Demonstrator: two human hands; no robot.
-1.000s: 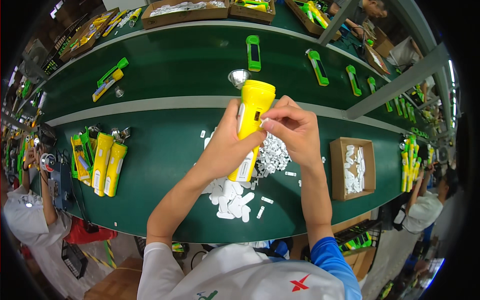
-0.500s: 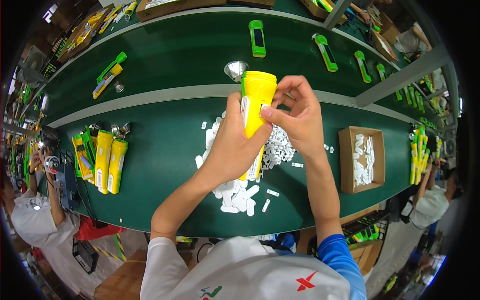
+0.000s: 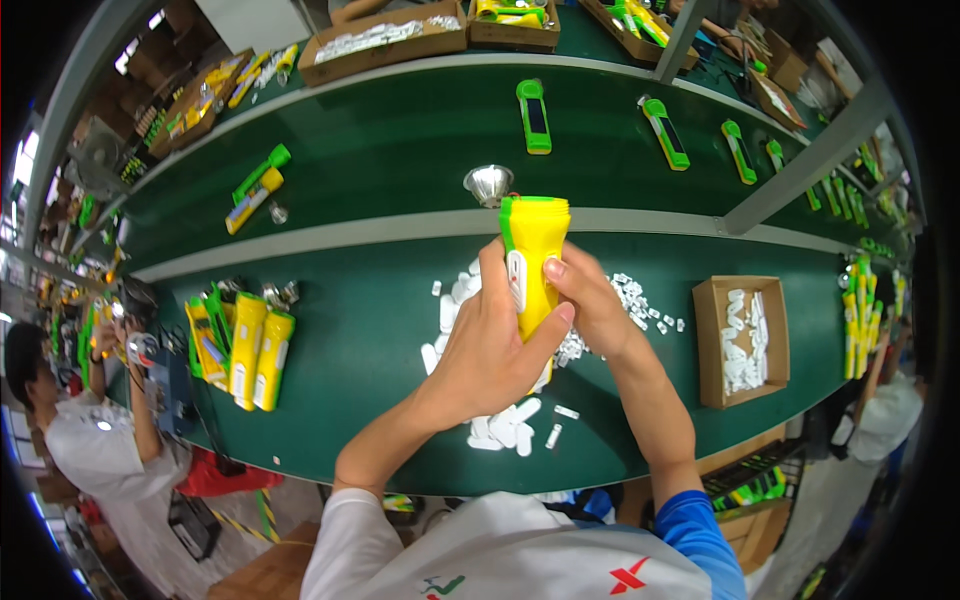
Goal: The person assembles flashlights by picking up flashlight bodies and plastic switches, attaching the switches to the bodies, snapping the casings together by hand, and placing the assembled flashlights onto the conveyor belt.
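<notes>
A yellow flashlight body (image 3: pixel 541 235) with a green side stands nearly upright before me, its open threaded end up. My left hand (image 3: pixel 478 355) is wrapped around its lower part, next to a white piece set in the side. My right hand (image 3: pixel 605 318) presses its thumb against the yellow front; its other fingers are hidden behind the body. Whatever lies under that thumb cannot be seen. A silver reflector cup (image 3: pixel 489 183) sits by the top end, with a bit of red wire beside it. Below the hands lie white oval pieces (image 3: pixel 512 428) and small white parts (image 3: pixel 630 300).
A cardboard box (image 3: pixel 709 345) of white pieces stands at right. Several yellow flashlight bodies (image 3: pixel 246 350) lie at left. Beyond a grey rail (image 3: pixel 650 220), green-and-yellow lights (image 3: pixel 534 118) lie on a green belt-like strip. People work at both sides, one at left (image 3: pixel 110 440).
My right hand has come down and closed around the flashlight; before, its fingers were raised and its thumb was at a small slot. The flashlight sits lower in view, which has itself shifted.
</notes>
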